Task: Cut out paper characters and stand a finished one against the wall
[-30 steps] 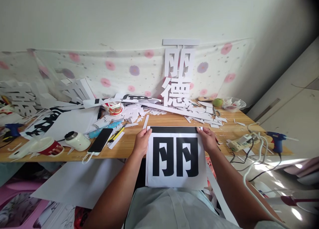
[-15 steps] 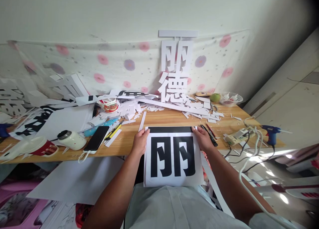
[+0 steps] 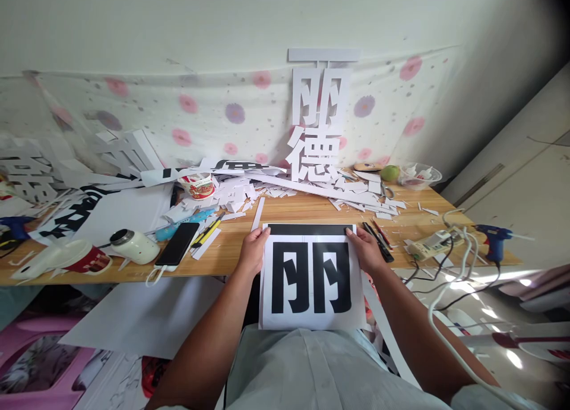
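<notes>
while both its top corners are pinched, a wht printed sheet [image 3: 312, 276] faces the wearer, just in front of the pale grey-green shirt [image 3: 307, 368] & by the near edge of the wooden table [image 3: 294, 211]. it has a blk bar along the top & one bold blk chinese character below. left hand [image 3: 253, 251] grips the upper left corner, thumb on the front, fingers curled behind & mostly hidden; right hand [image 3: 366, 248] grips the upper right corner the same way. just beside the right hand, on the table, lie a blk pen-like tool [image 3: 383, 249] & a thin red pencil [image 3: 383, 233]. out past the left hand: a narrow wht strip [image 3: 257, 214], yellow cutter [image 3: 208, 232], blk phone [image 3: 178, 245] w/ a wht cable [image 3: 155, 274], wht bottle [image 3: 134, 246], & a red-and-wht cup [image 3: 89, 258]. farther back, a heap of wht offcuts [image 3: 234, 197] w/ a red-and-wht tub [image 3: 200, 187] nr its left end. behind that, 2 wht cut-out characters [image 3: 323, 133] stand one above the other before a floral cloth [image 3: 209, 125] on the wall [image 3: 249, 24]; the upper one has the same shape as the print. to the right: green fruit [image 3: 390, 173] nr a clear bowl [image 3: 416, 185], power strip [image 3: 430, 245] w/ cords, blue glue gun [image 3: 493, 243]. lower left, below table height: a big wht board [image 3: 146, 315].
</notes>
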The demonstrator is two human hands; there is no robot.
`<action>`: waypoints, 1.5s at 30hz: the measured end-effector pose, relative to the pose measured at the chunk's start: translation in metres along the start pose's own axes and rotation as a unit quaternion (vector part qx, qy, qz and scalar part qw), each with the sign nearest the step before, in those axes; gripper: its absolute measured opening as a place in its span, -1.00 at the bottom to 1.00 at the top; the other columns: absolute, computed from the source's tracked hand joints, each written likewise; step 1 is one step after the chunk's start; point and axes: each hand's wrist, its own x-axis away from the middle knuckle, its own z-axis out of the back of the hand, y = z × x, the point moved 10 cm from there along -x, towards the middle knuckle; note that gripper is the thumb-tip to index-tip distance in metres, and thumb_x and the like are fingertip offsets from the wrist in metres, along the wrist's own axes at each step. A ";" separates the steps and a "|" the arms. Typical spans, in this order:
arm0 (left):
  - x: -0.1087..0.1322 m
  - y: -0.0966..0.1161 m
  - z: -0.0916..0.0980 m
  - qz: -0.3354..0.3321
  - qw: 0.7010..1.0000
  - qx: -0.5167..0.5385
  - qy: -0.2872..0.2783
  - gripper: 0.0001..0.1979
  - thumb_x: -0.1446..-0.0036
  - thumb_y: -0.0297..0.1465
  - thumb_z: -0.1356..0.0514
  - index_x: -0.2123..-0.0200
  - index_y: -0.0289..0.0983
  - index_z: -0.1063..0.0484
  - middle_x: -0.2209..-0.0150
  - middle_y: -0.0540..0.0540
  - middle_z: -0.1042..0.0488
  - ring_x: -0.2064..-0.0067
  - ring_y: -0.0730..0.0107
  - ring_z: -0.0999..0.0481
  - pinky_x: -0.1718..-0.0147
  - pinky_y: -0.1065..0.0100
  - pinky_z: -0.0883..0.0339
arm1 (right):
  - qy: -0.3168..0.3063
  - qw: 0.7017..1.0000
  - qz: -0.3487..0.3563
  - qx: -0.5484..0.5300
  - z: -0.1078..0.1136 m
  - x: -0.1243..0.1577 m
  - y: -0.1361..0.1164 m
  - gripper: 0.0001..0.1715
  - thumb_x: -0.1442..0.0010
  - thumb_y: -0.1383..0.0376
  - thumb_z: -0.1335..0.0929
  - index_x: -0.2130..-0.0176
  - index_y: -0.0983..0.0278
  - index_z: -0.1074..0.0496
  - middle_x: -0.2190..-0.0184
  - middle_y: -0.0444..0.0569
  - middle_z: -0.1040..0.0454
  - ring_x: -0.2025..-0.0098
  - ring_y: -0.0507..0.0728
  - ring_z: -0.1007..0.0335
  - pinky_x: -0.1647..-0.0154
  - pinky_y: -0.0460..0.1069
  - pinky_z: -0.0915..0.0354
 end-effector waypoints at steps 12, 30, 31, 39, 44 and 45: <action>-0.009 0.012 0.008 0.046 0.996 0.077 0.013 -0.42 0.09 -0.07 -0.67 0.12 -0.31 -0.67 0.23 -0.16 -0.72 0.15 0.09 -0.73 0.09 0.16 -0.59 | -0.018 0.998 0.061 0.003 -0.015 -0.001 -0.024 -0.53 -0.16 -0.13 -0.64 0.27 0.17 -0.61 0.41 -0.10 -0.64 0.43 0.16 -0.49 0.35 0.03 -0.40; 0.004 0.033 0.004 0.013 0.998 0.050 0.018 -0.33 0.18 0.01 -0.70 0.14 -0.31 -0.68 0.18 -0.20 -0.75 0.05 -0.01 -0.75 -0.03 0.12 -0.60 | -0.011 0.997 0.075 -0.019 -0.015 -0.014 -0.059 -0.52 -0.08 -0.09 -0.68 0.25 0.16 -0.63 0.43 -0.12 -0.64 0.43 0.16 -0.49 0.34 0.04 -0.41; 0.005 0.032 0.004 0.015 0.999 0.047 0.016 -0.33 0.18 0.02 -0.69 0.13 -0.32 -0.68 0.17 -0.22 -0.75 0.04 -0.01 -0.75 -0.02 0.13 -0.59 | -0.011 0.997 0.077 -0.026 -0.015 -0.016 -0.061 -0.52 -0.08 -0.09 -0.68 0.24 0.16 -0.63 0.42 -0.13 -0.64 0.43 0.15 -0.49 0.34 0.03 -0.41; 0.005 0.024 0.011 0.028 0.999 0.017 0.010 -0.33 0.16 0.07 -0.67 0.14 -0.29 -0.68 0.23 -0.17 -0.72 0.06 0.03 -0.72 0.02 0.14 -0.59 | 0.062 0.991 0.116 -0.024 0.008 -0.028 -0.076 -0.40 0.02 -0.11 -0.72 0.37 0.16 -0.45 0.54 -0.24 -0.47 0.53 0.05 -0.29 0.48 -0.04 -0.24; 0.005 0.023 0.017 0.022 0.999 0.021 0.016 -0.35 0.15 0.04 -0.67 0.17 -0.30 -0.66 0.26 -0.17 -0.72 0.07 0.01 -0.73 0.05 0.14 -0.60 | 0.089 0.981 0.164 -0.044 0.027 -0.034 -0.103 -0.44 -0.01 -0.07 -0.71 0.32 0.16 -0.47 0.48 -0.23 -0.52 0.49 0.06 -0.35 0.42 -0.02 -0.32; 0.004 0.023 0.020 0.022 0.999 0.027 0.023 -0.36 0.15 0.03 -0.67 0.17 -0.31 -0.65 0.26 -0.18 -0.72 0.08 0.01 -0.73 0.05 0.13 -0.60 | 0.094 0.979 0.176 -0.053 0.032 -0.033 -0.111 -0.45 -0.02 -0.05 -0.71 0.31 0.16 -0.48 0.47 -0.22 -0.53 0.48 0.06 -0.36 0.40 -0.02 -0.34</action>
